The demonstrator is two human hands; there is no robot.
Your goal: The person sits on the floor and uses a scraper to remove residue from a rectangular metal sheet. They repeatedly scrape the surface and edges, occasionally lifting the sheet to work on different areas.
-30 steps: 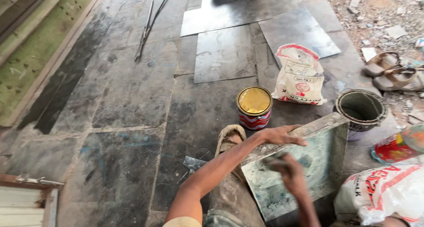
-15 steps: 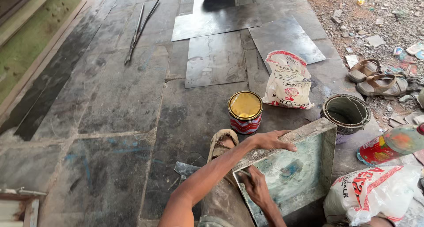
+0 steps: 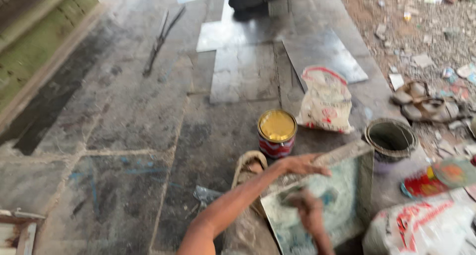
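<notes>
A person's left hand (image 3: 302,164) grips the top edge of a tilted, paint-smeared square metal sheet (image 3: 342,200) on the stone floor (image 3: 124,136), at five o'clock from a yellow-lidded red tin (image 3: 276,133). The right hand (image 3: 307,205) presses a blurred wad against it. The sheet looks stiff, thin and sharp-edged, best held by its rim.

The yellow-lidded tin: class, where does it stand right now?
In the head view the yellow-lidded tin stands on the stone floor, right of centre, just left of the white printed bag and just beyond the left hand.
</notes>
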